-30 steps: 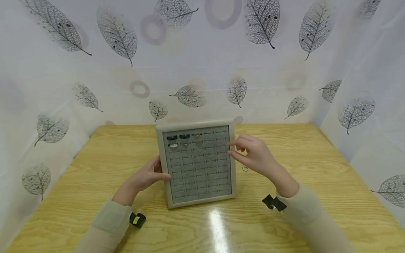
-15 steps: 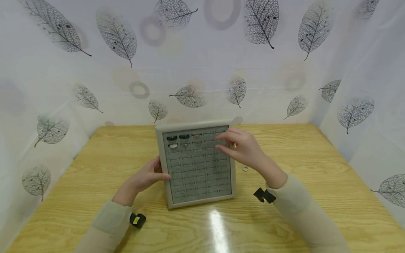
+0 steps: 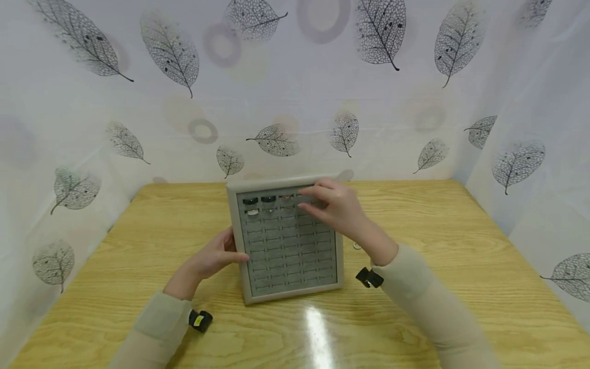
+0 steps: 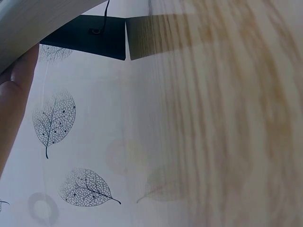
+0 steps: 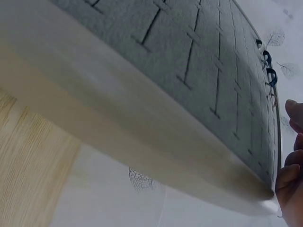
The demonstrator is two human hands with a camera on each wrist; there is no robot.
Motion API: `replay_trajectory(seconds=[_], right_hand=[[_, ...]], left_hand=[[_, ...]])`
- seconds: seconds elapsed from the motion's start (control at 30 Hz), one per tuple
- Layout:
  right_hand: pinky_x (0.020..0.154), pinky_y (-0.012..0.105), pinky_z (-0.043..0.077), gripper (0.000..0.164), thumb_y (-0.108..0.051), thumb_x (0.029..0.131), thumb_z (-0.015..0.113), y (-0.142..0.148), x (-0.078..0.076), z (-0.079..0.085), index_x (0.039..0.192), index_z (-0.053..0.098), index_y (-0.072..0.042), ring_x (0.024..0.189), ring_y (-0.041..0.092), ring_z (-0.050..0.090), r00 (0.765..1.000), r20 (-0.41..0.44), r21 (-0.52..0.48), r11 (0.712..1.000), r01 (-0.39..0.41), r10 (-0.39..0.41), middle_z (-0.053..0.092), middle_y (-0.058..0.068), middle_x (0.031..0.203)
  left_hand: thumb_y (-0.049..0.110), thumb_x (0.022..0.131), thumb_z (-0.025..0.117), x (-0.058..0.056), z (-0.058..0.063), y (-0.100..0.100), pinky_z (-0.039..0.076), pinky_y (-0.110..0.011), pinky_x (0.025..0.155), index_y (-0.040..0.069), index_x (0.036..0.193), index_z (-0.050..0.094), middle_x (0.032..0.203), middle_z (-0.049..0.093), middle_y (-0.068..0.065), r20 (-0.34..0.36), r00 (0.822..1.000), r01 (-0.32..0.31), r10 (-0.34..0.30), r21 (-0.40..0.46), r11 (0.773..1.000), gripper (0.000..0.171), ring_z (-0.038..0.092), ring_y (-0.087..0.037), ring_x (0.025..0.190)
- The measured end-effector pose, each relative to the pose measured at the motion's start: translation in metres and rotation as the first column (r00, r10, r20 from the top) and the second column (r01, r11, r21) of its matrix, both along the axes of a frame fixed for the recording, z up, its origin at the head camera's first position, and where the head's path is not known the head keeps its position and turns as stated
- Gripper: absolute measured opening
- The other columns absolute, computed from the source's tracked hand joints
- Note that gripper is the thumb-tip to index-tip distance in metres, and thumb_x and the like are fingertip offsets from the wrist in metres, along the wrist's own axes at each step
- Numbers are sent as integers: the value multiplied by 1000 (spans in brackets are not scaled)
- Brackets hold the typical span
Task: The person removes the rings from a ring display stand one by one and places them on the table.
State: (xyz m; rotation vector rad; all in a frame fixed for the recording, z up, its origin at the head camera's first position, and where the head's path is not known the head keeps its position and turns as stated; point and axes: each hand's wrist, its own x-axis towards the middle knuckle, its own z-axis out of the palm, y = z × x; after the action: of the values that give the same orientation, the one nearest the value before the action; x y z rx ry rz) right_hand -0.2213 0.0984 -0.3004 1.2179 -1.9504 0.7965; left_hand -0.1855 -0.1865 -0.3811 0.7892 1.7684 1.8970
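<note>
A ring display board (image 3: 290, 256), grey slotted felt in a pale frame, leans upright on the table. My left hand (image 3: 216, 259) holds its left edge, thumb on the front; in the left wrist view a finger (image 4: 19, 80) lies behind the frame. Black rings (image 3: 268, 199) and a coppery ring (image 3: 287, 197) sit in the top row, with a silver ring (image 3: 252, 211) and smaller rings (image 3: 270, 209) below. My right hand (image 3: 338, 207) hovers at the upper right slots, thumb and forefinger apart, nothing visible between them. Its palm hides some slots.
A loose ring (image 3: 357, 246) lies on the wooden table (image 3: 442, 225), partly behind the right wrist. Behind the board stands a dark support flap (image 4: 90, 38) with a cord. A leaf-patterned curtain (image 3: 295, 97) borders the table's back and sides.
My right hand has moved left and slightly up from the board's right edge, over the upper slots. The left hand and the board have stayed put.
</note>
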Motion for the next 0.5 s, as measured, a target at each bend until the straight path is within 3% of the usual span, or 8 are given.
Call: replay_trajectory(seconds=[0.5], right_hand=[[46, 20, 39, 14, -7, 70, 73, -21, -2, 0, 84, 70, -4, 52, 10, 48, 987, -126, 27, 994, 104, -99, 56, 3, 69]], left_hand=[[0, 81, 61, -1, 2, 0, 42, -35, 87, 3, 141, 6, 129, 40, -13, 21, 1000, 8, -9, 22, 1000, 82, 46, -21, 112]])
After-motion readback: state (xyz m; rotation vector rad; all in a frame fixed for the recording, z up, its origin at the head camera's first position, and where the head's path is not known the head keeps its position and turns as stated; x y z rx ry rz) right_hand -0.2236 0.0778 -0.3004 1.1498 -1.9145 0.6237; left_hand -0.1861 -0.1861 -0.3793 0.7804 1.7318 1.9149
